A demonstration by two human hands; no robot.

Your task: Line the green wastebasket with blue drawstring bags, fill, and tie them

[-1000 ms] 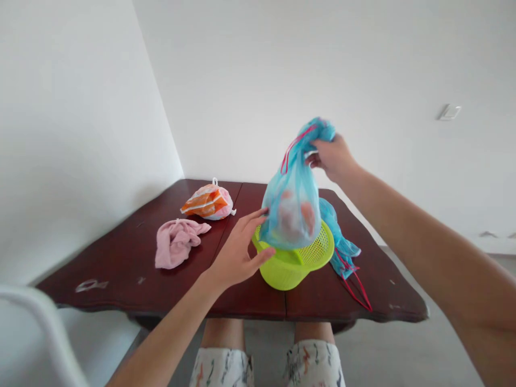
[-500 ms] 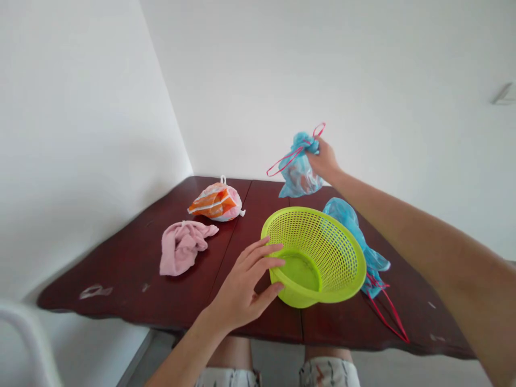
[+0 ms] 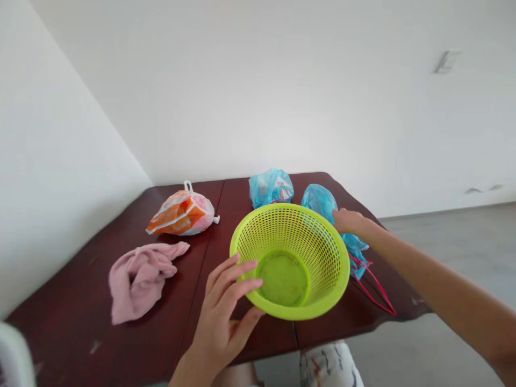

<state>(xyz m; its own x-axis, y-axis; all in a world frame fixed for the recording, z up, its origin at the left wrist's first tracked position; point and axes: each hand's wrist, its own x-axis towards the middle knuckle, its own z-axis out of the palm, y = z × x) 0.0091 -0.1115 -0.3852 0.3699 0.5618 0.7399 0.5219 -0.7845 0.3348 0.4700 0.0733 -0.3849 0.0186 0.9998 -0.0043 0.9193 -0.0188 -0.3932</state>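
A yellow-green plastic colander [image 3: 284,277] stands tilted toward me on the table. At its near-left rim is my left hand [image 3: 228,306], its fingers over the inside and the thumb against the outer edge. My right hand [image 3: 350,221] is at the colander's far right, on a blue plastic bag [image 3: 318,200] with a red drawstring. Its fingers look closed on the bag, though they are partly hidden. Behind the colander lies a second blue plastic bag [image 3: 271,187], with reddish and white contents showing through.
To the left, a pink cloth [image 3: 141,277] lies crumpled on the dark red table [image 3: 161,344]. Beyond it is an orange and white plastic bag [image 3: 183,214] with knotted handles. White walls [image 3: 258,86] rise behind and at the left.
My right hand has let go of the blue bag it held in the air, which now lies behind the colander. That hand has come down to the other blue bag. The view has shifted right.
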